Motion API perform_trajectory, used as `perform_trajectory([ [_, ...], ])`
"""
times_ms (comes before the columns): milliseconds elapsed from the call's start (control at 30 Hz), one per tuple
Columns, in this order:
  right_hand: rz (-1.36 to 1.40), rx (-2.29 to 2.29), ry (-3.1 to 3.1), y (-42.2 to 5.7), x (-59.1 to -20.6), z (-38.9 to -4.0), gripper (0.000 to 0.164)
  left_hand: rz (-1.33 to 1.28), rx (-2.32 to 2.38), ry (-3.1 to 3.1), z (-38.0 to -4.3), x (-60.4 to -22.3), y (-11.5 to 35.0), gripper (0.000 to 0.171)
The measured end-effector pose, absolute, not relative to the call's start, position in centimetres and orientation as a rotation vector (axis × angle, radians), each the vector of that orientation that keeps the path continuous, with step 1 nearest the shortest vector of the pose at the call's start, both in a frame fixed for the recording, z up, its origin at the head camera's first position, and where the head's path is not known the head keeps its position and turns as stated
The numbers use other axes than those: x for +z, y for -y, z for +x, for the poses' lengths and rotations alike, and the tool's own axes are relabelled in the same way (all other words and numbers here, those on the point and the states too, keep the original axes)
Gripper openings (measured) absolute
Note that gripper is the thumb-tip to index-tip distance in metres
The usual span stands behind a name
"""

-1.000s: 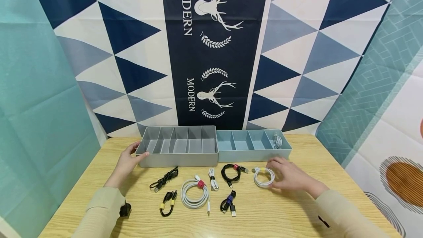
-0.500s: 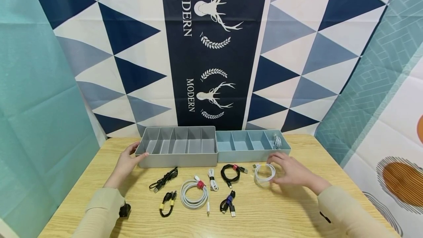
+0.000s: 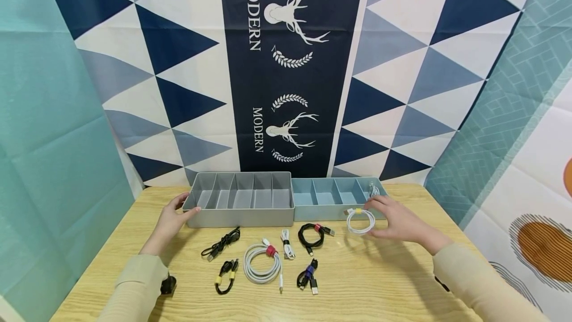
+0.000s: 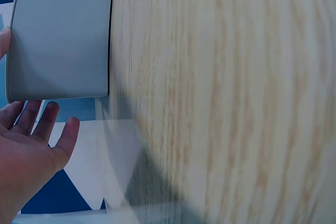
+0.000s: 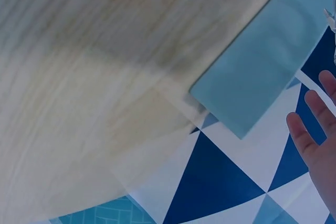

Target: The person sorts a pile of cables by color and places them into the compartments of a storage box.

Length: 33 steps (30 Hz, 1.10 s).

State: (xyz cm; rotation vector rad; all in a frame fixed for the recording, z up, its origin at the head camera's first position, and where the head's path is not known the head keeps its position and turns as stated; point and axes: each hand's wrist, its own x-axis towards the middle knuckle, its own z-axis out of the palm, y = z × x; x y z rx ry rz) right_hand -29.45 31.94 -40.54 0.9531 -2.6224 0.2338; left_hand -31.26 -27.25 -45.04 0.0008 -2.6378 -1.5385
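My left hand (image 3: 171, 217) holds the left end of the grey divided box (image 3: 241, 216), thumb over its front rim and fingers against the end wall. In the left wrist view the left hand (image 4: 31, 150) shows its fingers spread by the grey box (image 4: 60, 40). My right hand (image 3: 397, 219) pinches a coiled white USB cable (image 3: 361, 231) with a yellow tie. The coil hangs just in front of the blue divided box (image 3: 332, 212), above the table. The right wrist view shows only part of the right hand (image 5: 320, 135), near the blue box (image 5: 257, 66).
A clear-white cable (image 3: 374, 190) lies in the blue box's right compartment. On the wooden table (image 3: 357, 287) are a large white coil (image 3: 251, 275), a small white bundle (image 3: 288, 245) and several black cables, one with a red tie (image 3: 308, 245). A patterned cloth (image 3: 286, 83) hangs behind.
My right hand has lifted the white cable off the table and moved it slightly up toward the blue box. The left hand stays on the grey box.
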Motion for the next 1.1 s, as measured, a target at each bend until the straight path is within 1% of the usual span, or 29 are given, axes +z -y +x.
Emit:
perform_trajectory([
  [167, 0.938, 0.216, 2.631, -32.0, -39.7, -29.9, 0.051, 0.006, -1.539, 2.635, -31.3, -45.1, 27.3, 0.081],
  [500, 0.959, 0.216, 2.577, -32.0, -38.1, -30.7, 0.052, 0.013, -1.535, 2.639, -31.3, -45.1, 27.3, 0.087],
  [700, 0.926, 0.198, 2.606, -32.1, -37.2, -31.1, 0.049, 0.007, -1.539, 2.635, -31.4, -45.2, 27.3, 0.086],
  [967, 0.901, 0.189, 2.643, -32.4, -36.3, -31.7, 0.050, 0.010, -1.538, 2.632, -31.4, -45.1, 27.3, 0.080],
  [1100, 0.878, 0.199, 2.659, -32.6, -36.1, -32.0, 0.049, 0.006, -1.531, 2.638, -31.4, -45.0, 27.3, 0.080],
])
